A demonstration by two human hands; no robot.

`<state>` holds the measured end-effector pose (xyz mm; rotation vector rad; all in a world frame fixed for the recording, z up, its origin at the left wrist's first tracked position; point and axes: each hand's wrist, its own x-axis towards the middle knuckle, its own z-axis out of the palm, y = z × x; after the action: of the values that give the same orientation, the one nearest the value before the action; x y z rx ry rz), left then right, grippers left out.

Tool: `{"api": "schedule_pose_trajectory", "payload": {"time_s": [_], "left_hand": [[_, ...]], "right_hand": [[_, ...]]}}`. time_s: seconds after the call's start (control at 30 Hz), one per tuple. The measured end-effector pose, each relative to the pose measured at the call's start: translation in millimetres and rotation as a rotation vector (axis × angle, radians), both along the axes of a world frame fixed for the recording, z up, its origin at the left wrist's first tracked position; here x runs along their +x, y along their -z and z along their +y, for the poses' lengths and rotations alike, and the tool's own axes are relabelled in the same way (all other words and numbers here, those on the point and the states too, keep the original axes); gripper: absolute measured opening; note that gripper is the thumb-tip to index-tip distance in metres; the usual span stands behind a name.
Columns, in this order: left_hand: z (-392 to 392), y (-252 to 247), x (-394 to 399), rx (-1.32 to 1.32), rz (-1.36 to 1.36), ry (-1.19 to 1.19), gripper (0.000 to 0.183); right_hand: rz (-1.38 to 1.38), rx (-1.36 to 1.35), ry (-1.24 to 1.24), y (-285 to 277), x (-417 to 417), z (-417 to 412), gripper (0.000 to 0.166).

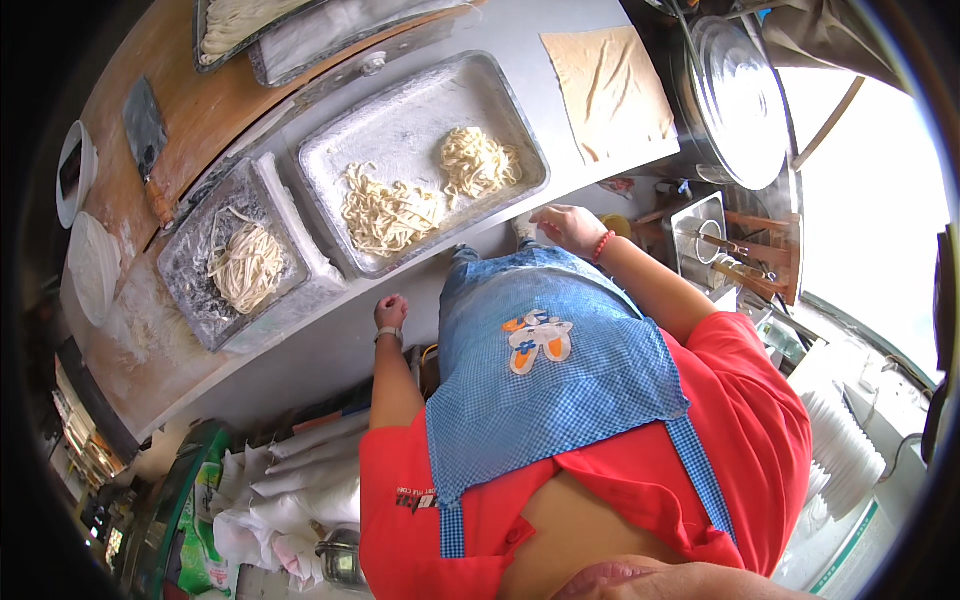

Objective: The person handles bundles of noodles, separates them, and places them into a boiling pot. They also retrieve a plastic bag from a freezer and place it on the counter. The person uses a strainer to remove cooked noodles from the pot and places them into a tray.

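Observation:
My left hand (391, 310), with a watch at the wrist, hangs beside the counter's front edge, its fingers curled and its palm hidden. Past the same edge, to the right, my right hand (571, 229) hovers in front of my blue checked apron (555, 405); its fingers are loosely bent and hold nothing visible. Nearest to both hands is a large metal tray (390, 139) dusted with flour. It carries two heaps of noodles, one at left (390, 208) and one at right (480, 163). Another noodle heap (247, 266) lies in a smaller floury tray (187, 285).
A cleaver (145, 131) and white bowls (94, 270) sit on the wooden board (180, 60) at left. A beige cloth (611, 90) covers the counter's right part. Beyond it stands a large lidded metal pot (739, 101). Stacked white plates or bowls (840, 450) are at lower right.

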<state>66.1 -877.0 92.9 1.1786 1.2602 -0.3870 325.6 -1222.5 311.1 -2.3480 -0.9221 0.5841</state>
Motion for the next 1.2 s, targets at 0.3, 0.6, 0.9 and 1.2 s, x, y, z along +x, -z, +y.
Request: {"api": "schedule_pose_trajectory", "payload": {"time_s": [0.3, 0.6, 0.9, 1.2], "left_hand": [[-48.3, -5.3, -2.8, -0.001, -0.137, 0.097, 0.016], [-129.5, 4.4, 16.7, -0.130, -0.113, 0.233, 0.010], [-154.0, -9.4, 71.9, -0.028, -0.171, 0.534, 0.012], [-230.5, -21.6, 203.7, -0.064, -0.063, 0.755, 0.013]], "right_hand": [[0.081, -0.090, 0.039, 26.0, 17.5, -98.3, 0.024], [0.159, -0.316, 0.187, 35.8, 15.9, -236.7, 0.022], [0.103, -0.177, 0.587, 17.2, 46.1, -308.7, 0.027], [-0.284, -0.026, 1.030, -47.9, 88.0, -408.4, 0.026]]}}
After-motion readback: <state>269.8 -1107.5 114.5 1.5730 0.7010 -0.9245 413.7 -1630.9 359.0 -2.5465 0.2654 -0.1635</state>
